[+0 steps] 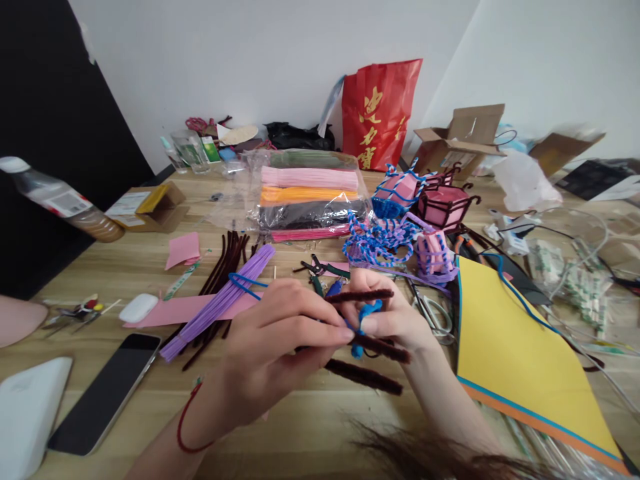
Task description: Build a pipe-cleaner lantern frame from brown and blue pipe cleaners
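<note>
"What lies before us, biggest first?"

"Our wooden table (300, 447), then the yellow sheet (520, 347) at our right and the red bag (380, 113) upright at the back."

"And our hands?"

"Our left hand (283, 330) is curled, its fingertips drawn together on brown fuzzy stems (365, 377). Our right hand (400, 320) is half closed beside it, thumb pressing a blue twist (370, 308) against the fingers."

"How far along are we?"

"Behind, a brown-framed pink piece (445, 207) stands assembled. What we hold looks only partway, we judge: the stems seem gathered near the blue twist, yet their ends stick out loose."

"Which way do they point?"

"They sit between our hands, over the table's middle, long axes running left to right. The upper end lies nearly level; the two lower ones slant rightward and towards us. The blue twist runs crosswise; whether it wraps them fully, we cannot tell."
</note>
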Action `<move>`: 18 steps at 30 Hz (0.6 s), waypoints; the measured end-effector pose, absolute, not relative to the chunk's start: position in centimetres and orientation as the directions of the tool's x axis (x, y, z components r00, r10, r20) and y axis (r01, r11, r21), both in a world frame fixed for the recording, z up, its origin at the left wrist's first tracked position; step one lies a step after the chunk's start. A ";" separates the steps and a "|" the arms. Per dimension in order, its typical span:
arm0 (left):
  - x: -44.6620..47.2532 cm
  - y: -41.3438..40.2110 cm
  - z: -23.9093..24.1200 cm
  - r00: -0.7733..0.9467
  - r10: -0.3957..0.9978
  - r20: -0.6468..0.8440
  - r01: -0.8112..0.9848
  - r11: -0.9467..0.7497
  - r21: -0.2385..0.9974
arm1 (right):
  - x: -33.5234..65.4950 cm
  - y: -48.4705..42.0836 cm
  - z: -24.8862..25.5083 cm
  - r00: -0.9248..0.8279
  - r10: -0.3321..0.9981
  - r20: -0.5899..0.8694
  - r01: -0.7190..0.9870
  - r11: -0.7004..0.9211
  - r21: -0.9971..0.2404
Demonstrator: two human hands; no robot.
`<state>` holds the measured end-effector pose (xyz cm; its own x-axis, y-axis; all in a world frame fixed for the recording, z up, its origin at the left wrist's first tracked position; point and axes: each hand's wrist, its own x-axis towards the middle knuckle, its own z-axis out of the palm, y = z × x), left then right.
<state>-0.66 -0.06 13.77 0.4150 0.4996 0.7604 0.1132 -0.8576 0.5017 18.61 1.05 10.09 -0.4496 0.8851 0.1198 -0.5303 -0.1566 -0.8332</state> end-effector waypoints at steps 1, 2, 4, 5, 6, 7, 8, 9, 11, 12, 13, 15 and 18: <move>-0.6 -0.1 13.7 0.414 0.497 0.762 0.110 -0.859 0.500 | 18.6 1.1 10.1 -0.453 0.883 0.124 -0.534 -0.157 -0.831; -0.6 -0.1 13.7 0.412 0.497 0.764 0.108 -0.859 0.501 | 18.6 1.1 10.0 -0.456 0.881 0.129 -0.537 -0.156 -0.829; -0.6 -0.1 13.6 0.404 0.498 0.767 0.103 -0.858 0.503 | 18.6 1.1 10.0 -0.460 0.877 0.139 -0.539 -0.151 -0.829; -0.6 -0.1 13.6 0.404 0.497 0.768 0.101 -0.858 0.503 | 18.7 1.0 10.0 -0.461 0.876 0.140 -0.538 -0.151 -0.829; -0.6 -0.1 13.5 0.407 0.494 0.768 0.098 -0.860 0.501 | 18.7 1.0 10.0 -0.462 0.876 0.138 -0.537 -0.153 -0.830; -0.6 -0.1 13.5 0.409 0.489 0.770 0.096 -0.862 0.497 | 18.7 1.0 10.0 -0.464 0.875 0.134 -0.535 -0.156 -0.831; -0.6 0.0 13.5 0.410 0.486 0.772 0.095 -0.864 0.494 | 18.7 1.0 10.0 -0.465 0.876 0.130 -0.533 -0.160 -0.831; -0.7 0.0 13.5 0.413 0.482 0.773 0.093 -0.866 0.491 | 18.7 1.1 10.0 -0.465 0.876 0.125 -0.531 -0.164 -0.831; -0.7 0.0 13.6 0.414 0.483 0.772 0.095 -0.866 0.492 | 18.7 1.1 9.9 -0.463 0.879 0.117 -0.529 -0.168 -0.832; -0.8 0.1 13.6 0.411 0.488 0.770 0.096 -0.863 0.496 | 18.7 1.1 9.9 -0.461 0.880 0.117 -0.528 -0.166 -0.833; -0.8 0.1 13.6 0.410 0.492 0.768 0.095 -0.861 0.500 | 18.7 1.1 9.9 -0.458 0.881 0.117 -0.527 -0.163 -0.834; -0.7 0.1 13.6 0.406 0.495 0.768 0.092 -0.858 0.505 | 18.6 1.2 9.7 -0.453 0.883 0.119 -0.523 -0.155 -0.838; -0.6 0.0 13.5 0.393 0.523 0.756 0.105 -0.843 0.528 | 18.6 1.3 9.5 -0.432 0.893 0.123 -0.521 -0.136 -0.843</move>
<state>-0.57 0.04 13.49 0.3929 0.5229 0.7564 0.1053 -0.8428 0.5279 18.61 1.34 9.46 -0.4322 0.8933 0.1234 -0.5208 -0.1355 -0.8428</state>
